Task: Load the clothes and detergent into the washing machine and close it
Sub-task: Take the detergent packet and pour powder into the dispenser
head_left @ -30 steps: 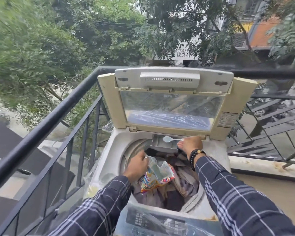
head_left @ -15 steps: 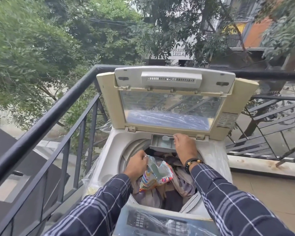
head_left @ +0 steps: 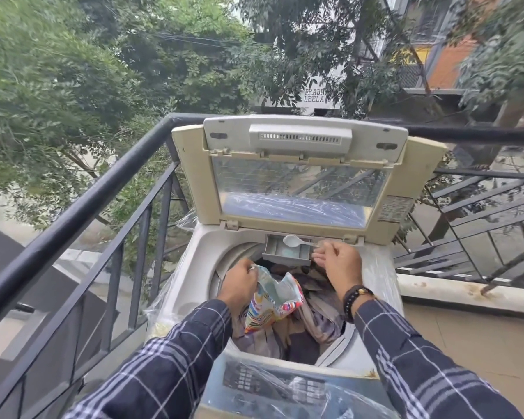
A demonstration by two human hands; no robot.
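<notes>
Holding the spoon [head_left: 297,241] level, bowl over the detergent drawer [head_left: 286,254], right hand [head_left: 339,264] pinches its handle; left hand [head_left: 239,281] grips the detergent pouch [head_left: 271,300] nearer, above clothes [head_left: 312,325] in the drum.

Washing machine [head_left: 194,261]: one
Hands: two, left hand [head_left: 239,284], right hand [head_left: 341,264]
Detergent packet [head_left: 273,300]: one
Spoon [head_left: 297,241]: one
Drawer [head_left: 285,254]: one

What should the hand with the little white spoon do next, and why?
Probably tip the small white plastic spoon so its powder drops into the grey pull-out detergent drawer. The right hand holds the spoon right over that open drawer, while the left hand holds the colourful open detergent packet above the clothes.
</notes>
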